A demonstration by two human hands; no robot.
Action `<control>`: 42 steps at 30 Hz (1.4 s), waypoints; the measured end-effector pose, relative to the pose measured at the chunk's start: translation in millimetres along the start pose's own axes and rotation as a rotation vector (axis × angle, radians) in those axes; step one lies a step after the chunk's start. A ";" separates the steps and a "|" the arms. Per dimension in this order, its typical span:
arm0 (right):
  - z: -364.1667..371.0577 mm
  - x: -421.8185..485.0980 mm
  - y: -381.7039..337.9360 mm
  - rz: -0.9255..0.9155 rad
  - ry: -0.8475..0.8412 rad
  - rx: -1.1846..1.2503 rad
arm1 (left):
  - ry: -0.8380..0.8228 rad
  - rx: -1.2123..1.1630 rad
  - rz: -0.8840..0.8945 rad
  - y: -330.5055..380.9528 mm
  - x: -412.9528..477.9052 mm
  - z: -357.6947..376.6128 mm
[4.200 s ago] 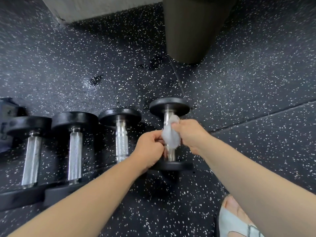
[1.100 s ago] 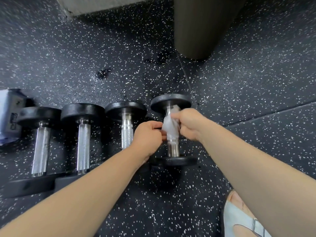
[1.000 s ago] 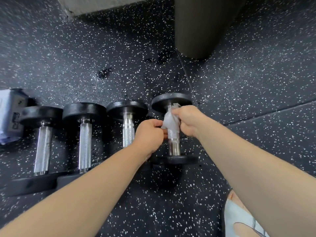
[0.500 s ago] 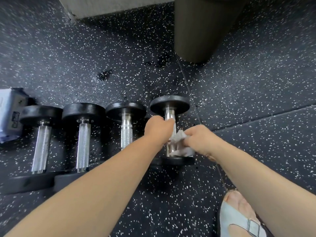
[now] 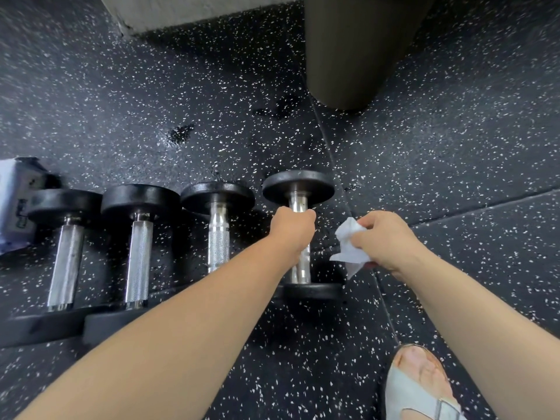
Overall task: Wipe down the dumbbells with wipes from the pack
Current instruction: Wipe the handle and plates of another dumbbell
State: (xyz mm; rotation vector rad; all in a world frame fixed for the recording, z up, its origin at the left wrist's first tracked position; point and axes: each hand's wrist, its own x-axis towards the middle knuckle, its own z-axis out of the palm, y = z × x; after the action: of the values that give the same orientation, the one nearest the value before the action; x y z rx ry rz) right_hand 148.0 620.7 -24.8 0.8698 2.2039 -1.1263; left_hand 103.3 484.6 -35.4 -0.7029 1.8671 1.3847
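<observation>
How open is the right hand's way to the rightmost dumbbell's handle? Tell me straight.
Likely yes, partly: the right hand, holding the wipe, is just beside the rightmost dumbbell with nothing between, but the left hand grips the handle's far part.

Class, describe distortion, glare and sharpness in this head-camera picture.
Head view: the wide-angle lens bows the floor seam and fans the dumbbells outward; soft glare streaks the chrome handles; the wipe pack at the left edge is smeared, the centre sharp.

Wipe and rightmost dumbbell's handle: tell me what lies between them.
Head view: only bare speckled floor between the wipe and the handle, which the left hand grips.
</observation>
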 end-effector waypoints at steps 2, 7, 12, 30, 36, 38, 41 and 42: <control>2.2 2.5 2.1 0.036 -0.015 0.095 | 0.004 -0.013 0.004 -1.3 -2.6 0.3; 8.4 0.2 -7.9 0.161 -0.068 0.563 | 0.006 0.024 0.158 -8.0 -15.4 1.5; -14.4 -11.5 -38.2 0.118 -0.014 0.965 | -0.092 0.104 0.429 6.1 -31.7 9.3; -8.9 -8.5 -73.8 0.173 -0.285 1.658 | -0.113 0.160 0.411 6.4 -19.3 -1.9; -6.8 -15.0 -65.4 0.234 -0.110 1.667 | -0.078 0.204 0.453 -0.6 -15.4 3.1; -9.2 -28.5 -57.2 0.199 -0.141 1.656 | -0.061 0.243 0.463 -1.5 -12.9 3.5; -12.4 -43.9 -53.7 0.159 -0.181 1.672 | -0.060 0.259 0.454 4.8 -11.6 1.9; -12.9 -42.0 -55.2 0.159 -0.186 1.680 | -0.074 0.246 0.457 6.5 -11.4 1.8</control>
State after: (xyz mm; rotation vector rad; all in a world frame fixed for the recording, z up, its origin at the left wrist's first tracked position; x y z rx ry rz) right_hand 133.5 593.8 38.7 1.3121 0.5702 -2.7355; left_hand 105.7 488.4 -23.0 -0.0999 2.1750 1.3899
